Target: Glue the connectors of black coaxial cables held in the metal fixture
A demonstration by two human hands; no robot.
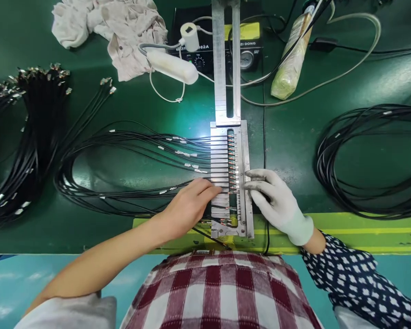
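A slotted metal fixture lies on the green table, with several black cables running into it from the left, side by side. Their stripped ends with small connectors line up along the fixture's middle opening. My left hand, bare, is closed at the fixture's left side, thumb and forefinger pressed together on a black cable in the lower part of the row. My right hand wears a white glove with darkened fingertips. Its fingers are apart, with the tips resting on the fixture's right edge.
Bundled black cables lie at the left, and a coil of cables at the right. Behind the fixture sit a black control box, a white lamp, a crumpled cloth and a wrapped bottle. Yellow-green tape lines the front edge.
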